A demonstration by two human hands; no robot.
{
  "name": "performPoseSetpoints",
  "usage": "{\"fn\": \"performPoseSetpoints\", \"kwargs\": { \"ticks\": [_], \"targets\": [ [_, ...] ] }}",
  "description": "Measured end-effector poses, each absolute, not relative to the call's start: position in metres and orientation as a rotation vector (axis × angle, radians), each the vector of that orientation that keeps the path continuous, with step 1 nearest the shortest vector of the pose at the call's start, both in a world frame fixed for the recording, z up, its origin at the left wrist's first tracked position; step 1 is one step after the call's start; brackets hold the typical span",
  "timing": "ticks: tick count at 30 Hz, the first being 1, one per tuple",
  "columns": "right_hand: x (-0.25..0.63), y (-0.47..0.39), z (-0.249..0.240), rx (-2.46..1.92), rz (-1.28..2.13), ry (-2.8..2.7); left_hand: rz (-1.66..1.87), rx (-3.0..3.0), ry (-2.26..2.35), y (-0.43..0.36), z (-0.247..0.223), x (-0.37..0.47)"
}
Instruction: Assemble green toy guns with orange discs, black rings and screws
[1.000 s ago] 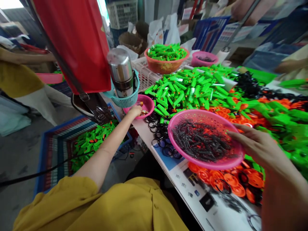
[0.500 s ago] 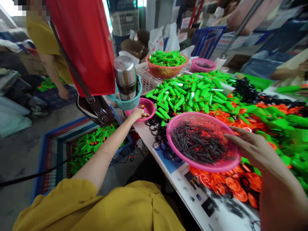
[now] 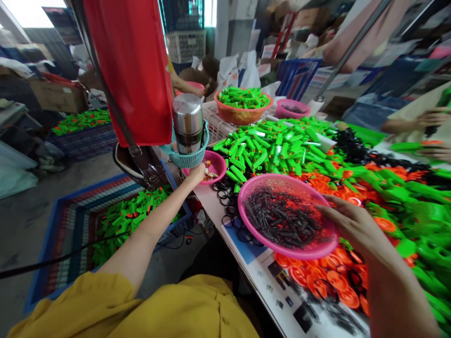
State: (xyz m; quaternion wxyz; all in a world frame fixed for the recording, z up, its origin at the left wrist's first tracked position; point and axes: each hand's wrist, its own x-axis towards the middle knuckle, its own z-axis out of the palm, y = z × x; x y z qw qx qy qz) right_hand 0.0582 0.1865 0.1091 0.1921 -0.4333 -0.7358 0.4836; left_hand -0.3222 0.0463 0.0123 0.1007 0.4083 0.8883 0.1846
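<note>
My right hand grips the right rim of a pink basket full of dark springs. The basket is over orange discs and black rings near the table's front edge. Farther left, my left hand is at the left rim of a smaller pink bowl with small items in it. Its fingers look closed at the rim. Just behind stands a teal basket holding a steel flask.
Green parts are heaped across the table, with an orange bowl of them behind. A red bag hangs at the left. Below it, a blue crate holds green parts. Another person's hands work at the far right.
The spring basket and my right hand sit slightly farther left and lower in view. My left hand has drawn back a little to the bowl's left rim. The person at the left has moved behind the red bag.
</note>
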Motion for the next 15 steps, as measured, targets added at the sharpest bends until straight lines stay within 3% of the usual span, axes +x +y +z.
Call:
{"fn": "performPoseSetpoints", "kwargs": {
  "ticks": [15],
  "targets": [
    [0.070,0.198,0.089,-1.088,1.266,-2.205,0.736,1.420,2.577,0.049,0.025,-0.294]
  ]
}}
